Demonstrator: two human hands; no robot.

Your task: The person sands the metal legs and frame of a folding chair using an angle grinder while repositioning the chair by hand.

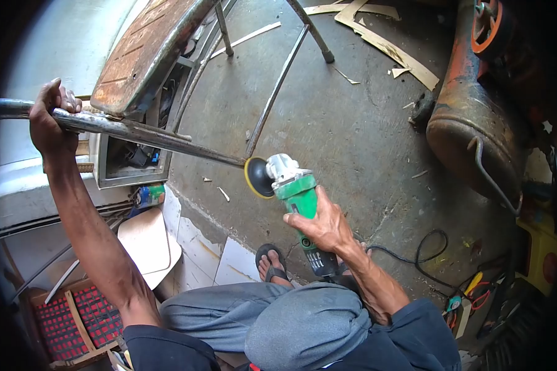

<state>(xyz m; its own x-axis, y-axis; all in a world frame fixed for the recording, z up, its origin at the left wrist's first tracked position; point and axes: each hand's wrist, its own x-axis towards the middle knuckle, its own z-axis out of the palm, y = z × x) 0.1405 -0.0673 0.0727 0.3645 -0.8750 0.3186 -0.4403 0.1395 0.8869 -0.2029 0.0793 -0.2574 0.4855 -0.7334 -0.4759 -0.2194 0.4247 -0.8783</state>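
Note:
My left hand is wrapped around a worn metal tube, part of a tubular frame with a rusty, slotted panel at the upper left. My right hand grips a green angle grinder by its body. The grinder's dark disc, edged in yellow, is at the tube's far end, where a thinner leg joins it. Whether the disc touches the metal or spins, I cannot tell.
A rusty cylindrical tank stands at the right. A black cord loops near pliers and other tools. Wood strips lie on the concrete floor. A red-and-black woven panel is at lower left.

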